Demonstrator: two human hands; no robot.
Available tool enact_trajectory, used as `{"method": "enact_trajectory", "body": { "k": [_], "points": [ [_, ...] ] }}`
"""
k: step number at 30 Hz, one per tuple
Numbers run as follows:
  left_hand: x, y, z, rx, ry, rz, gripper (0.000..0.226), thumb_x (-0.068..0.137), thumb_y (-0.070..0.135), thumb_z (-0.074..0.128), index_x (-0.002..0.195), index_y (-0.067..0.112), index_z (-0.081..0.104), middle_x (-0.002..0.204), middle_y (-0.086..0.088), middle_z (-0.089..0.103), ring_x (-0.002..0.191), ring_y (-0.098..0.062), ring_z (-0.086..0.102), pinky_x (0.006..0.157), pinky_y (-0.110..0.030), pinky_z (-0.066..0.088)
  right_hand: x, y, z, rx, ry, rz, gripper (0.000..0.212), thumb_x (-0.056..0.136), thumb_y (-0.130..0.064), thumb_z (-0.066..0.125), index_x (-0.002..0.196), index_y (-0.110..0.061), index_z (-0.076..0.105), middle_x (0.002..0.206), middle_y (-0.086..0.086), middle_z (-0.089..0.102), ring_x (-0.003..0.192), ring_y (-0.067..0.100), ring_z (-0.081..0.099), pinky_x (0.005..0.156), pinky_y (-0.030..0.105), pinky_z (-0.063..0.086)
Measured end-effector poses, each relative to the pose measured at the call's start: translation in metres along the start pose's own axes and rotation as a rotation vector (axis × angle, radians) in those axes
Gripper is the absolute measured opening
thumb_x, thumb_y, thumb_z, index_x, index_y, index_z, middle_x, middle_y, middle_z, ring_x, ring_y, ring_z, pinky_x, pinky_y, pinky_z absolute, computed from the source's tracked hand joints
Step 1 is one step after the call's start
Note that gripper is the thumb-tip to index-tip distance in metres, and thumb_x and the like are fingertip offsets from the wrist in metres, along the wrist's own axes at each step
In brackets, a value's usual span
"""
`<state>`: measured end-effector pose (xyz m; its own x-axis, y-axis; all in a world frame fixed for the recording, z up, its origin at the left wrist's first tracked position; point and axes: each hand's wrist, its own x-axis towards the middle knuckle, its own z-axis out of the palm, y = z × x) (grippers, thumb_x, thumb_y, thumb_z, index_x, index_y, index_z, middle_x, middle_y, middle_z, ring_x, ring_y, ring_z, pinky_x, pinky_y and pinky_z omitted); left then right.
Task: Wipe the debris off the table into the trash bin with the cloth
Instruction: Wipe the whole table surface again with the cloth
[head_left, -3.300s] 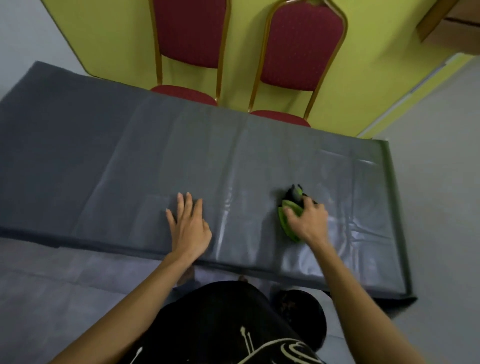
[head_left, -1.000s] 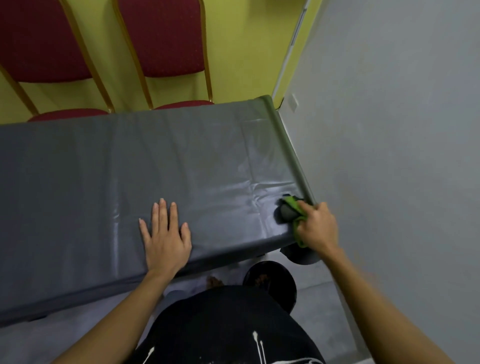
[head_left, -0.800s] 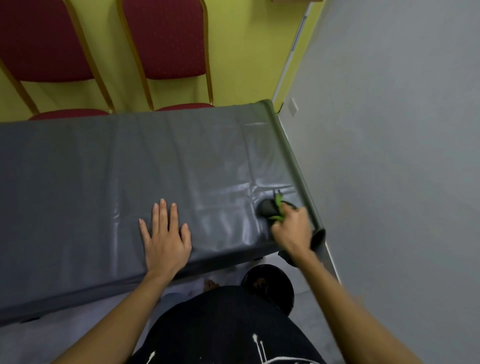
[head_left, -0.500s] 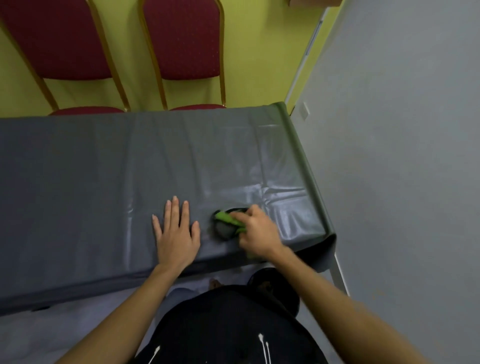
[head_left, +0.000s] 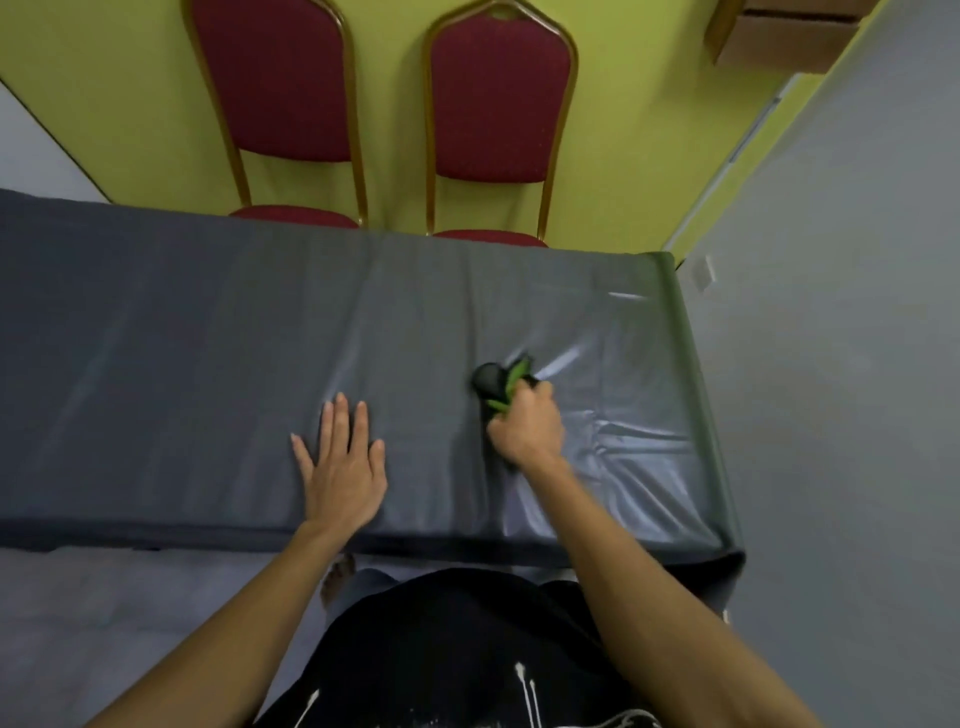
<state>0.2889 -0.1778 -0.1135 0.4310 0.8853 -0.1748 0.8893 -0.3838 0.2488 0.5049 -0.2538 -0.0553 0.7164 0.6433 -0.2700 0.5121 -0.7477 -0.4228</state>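
Facing the grey-covered table (head_left: 208, 364), two red chairs (head_left: 291, 78) line a yellow wall (head_left: 119, 93).

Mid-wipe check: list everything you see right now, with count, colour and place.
table: 1, grey cover, across the middle
cloth: 1, green and black, on the table under the right hand
chairs: 2, red, gold frames, behind the table
box: 1, brown, top right corner
wall: 1, yellow-green, behind the chairs
floor: grey, right of the table
bin: not visible
debris: none I can make out
shirt: 1, black, bottom centre
left hand: 1, flat on the table
right hand: 1, gripping the cloth
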Motion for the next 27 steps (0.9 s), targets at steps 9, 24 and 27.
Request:
{"method": "enact_trajectory", "body": {
  "k": [9,24,27],
  "points": [
    [0.001,-0.003,-0.013,-0.025,-0.081,-0.024,0.062,0.103,0.039,0.028,0.157,0.018,0.006,0.165,0.0,-0.01,0.152,-0.015,-0.013,0.118,-0.058,-0.01,0.047,0.071,-0.052,-0.107,0.013,-0.001,0.045,0.074,-0.021,0.059,0.119,-0.02,0.063,0.106,0.02,0.058,0.099,0.041,0.06,0.084,0.042,0.051],
    [0.03,-0.05,-0.024,-0.037,-0.032,0.018,0.065,0.098,0.038,0.017,0.156,0.009,0.016,0.166,0.0,0.001,0.152,-0.014,-0.006,0.12,-0.057,-0.003,0.0,-0.134,0.058,-0.138,-0.263,-0.375,0.043,0.08,-0.02,0.059,0.123,-0.018,0.055,0.12,0.015,0.047,0.103,0.04,0.059,0.084,0.043,0.051],
    [0.032,-0.06,-0.025,-0.029,-0.04,0.063,0.067,0.096,0.041,0.012,0.156,0.01,0.014,0.166,0.001,0.001,0.152,-0.014,-0.003,0.119,-0.058,-0.003,0.028,-0.096,0.031,-0.107,-0.188,-0.232,0.05,0.075,-0.02,0.059,0.124,-0.03,0.06,0.112,0.014,0.053,0.099,0.04,0.062,0.085,0.041,0.053]
  ]
}}
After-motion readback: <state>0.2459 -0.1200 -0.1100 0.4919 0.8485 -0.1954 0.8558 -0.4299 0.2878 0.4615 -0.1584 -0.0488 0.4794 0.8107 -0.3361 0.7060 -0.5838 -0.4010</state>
